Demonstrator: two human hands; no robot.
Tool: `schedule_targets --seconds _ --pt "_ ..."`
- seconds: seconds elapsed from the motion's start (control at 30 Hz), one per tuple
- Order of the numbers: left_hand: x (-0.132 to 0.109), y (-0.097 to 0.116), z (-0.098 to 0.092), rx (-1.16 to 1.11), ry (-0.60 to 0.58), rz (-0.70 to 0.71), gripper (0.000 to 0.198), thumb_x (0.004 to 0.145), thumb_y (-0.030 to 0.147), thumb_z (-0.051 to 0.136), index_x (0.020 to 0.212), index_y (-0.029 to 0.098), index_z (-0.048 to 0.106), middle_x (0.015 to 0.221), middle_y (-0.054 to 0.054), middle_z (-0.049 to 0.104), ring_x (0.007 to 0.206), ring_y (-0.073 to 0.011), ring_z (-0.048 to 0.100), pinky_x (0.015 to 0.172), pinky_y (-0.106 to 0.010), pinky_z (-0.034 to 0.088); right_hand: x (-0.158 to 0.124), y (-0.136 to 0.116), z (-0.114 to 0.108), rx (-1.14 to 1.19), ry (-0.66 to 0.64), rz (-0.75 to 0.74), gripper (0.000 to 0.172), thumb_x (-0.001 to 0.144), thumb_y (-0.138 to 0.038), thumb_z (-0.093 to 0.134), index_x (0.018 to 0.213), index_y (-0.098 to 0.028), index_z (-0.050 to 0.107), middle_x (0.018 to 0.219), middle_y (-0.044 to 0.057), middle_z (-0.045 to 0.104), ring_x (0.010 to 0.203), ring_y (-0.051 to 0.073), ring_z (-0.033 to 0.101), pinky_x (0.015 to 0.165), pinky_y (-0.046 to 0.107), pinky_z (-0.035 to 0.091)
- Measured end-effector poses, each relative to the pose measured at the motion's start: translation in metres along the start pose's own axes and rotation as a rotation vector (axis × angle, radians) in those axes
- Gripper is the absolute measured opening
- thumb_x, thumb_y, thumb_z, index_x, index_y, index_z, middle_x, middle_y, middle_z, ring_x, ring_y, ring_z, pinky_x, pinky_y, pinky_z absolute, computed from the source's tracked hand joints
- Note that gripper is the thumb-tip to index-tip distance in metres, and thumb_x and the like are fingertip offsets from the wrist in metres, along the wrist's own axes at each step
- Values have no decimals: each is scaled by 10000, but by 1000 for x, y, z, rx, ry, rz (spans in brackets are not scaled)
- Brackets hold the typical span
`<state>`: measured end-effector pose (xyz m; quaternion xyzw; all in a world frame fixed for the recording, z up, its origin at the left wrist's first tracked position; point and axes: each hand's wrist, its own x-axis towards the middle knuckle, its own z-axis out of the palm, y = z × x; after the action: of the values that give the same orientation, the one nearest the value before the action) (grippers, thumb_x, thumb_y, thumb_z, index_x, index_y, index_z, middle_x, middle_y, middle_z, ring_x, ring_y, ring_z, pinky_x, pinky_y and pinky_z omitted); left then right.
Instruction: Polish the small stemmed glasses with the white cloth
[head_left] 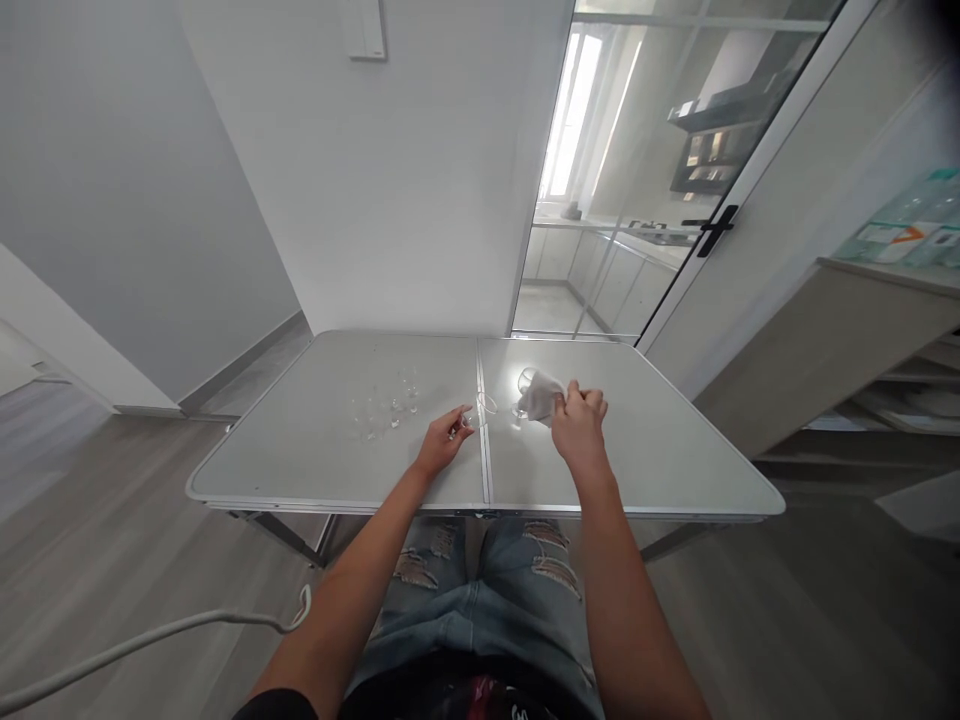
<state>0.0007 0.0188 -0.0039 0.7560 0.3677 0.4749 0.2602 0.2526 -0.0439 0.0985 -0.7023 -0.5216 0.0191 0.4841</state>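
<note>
Handling a small clear glass-like piece (pixel 466 421) just left of the surface's centre seam, the left hand (pixel 444 438) has its fingertips pinched round it with little gap. At one to two o'clock from that piece is a thin pale loop (pixel 487 402); whether it belongs to the piece I cannot tell. At three o'clock the right hand (pixel 580 418) is bunched tightly on a pale cloth (pixel 541 397), and beside the cloth's left edge a shiny rounded form (pixel 526 380) shows in glare too strong to identify it. At nine o'clock several small clear pieces (pixel 395 410) stand grouped on the surface (pixel 675 470), apart from the left hand. The work looks under way, since both hands are occupied; whether the grouped pieces are finished or waiting is not shown, nor can I count them reliably. Farther out, a glazed door (pixel 615 170) stands at one o'clock, bottles (pixel 907 230) on a shelf at two, and a white cable (pixel 150 632) at eight.
</note>
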Motion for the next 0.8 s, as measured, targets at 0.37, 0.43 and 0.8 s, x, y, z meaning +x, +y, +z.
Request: schedule_targets --seconds 0.37,0.43,0.8 --pt "0 3 -2 41 -39 49 461 920 450 582 1294 183 624 799 -13 611 688 -127 522 690 -255 467 -43 -53 34 272 96 -56 147 904 -288 458 926 -196 570 878 46 603 797 184 547 733 277 437" --pt "0 2 -2 50 -44 52 467 922 448 580 1301 177 619 789 -13 608 685 -128 517 694 -259 466 -47 -54 41 295 -113 -170 167 919 -265 418 941 -203 571 858 31 607 774 177 545 721 271 424" --pt "-3 -12 2 86 73 112 436 939 387 582 1301 144 595 789 -9 628 682 -115 541 685 -240 448 -16 -36 30 272 -635 -571 581 693 -86 484 1259 -209 432 936 36 631 736 188 539 693 279 404"
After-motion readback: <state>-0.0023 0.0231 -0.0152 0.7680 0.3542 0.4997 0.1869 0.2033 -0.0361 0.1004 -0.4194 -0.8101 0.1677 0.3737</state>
